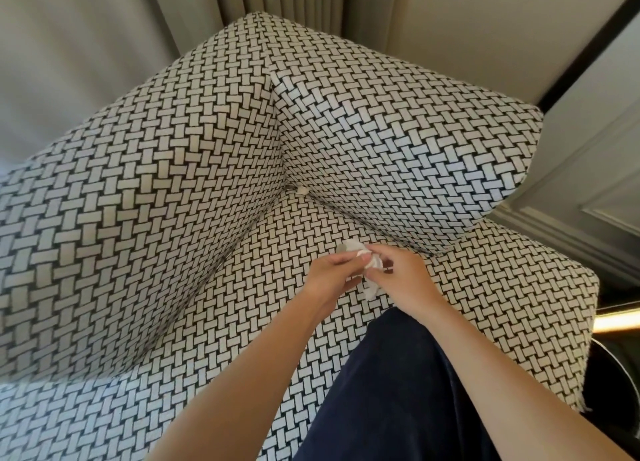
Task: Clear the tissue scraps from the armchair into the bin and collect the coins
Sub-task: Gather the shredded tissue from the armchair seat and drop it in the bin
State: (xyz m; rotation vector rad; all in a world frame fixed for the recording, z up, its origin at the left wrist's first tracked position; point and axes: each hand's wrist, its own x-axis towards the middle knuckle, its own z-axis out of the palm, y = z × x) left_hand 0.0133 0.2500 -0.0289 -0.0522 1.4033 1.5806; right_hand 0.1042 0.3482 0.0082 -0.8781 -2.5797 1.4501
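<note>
Head view: both hands meet above the armchair (173,190), mid-seat. Left hand (330,270) and right hand (405,277) are both clamped on one white tissue wad (371,287), fingertips pinching it from either side, and it is lifted clear of the fabric. A grey disc at the wad's far-left edge looks like a coin (341,249), half wrapped; can't confirm. Step in hand, as I read it: separate coin from tissue. To do it well, keep the left pinch on the wad, peel the folds with the right thumb and forefinger, and work low over the cushion so a slipping coin lands on fabric, not in the crease. Don't bin the wad until it's been felt through. The woven pattern hides small pale bits, so check the seams. Count: tissue 2, the wad plus one small scrap (302,190) stuck in the far corner crease, well apart from the hands. Coins: 1 probable. Hands: 2. The bin is not identifiable here. A dark blue leg (398,384) is at near right.
</note>
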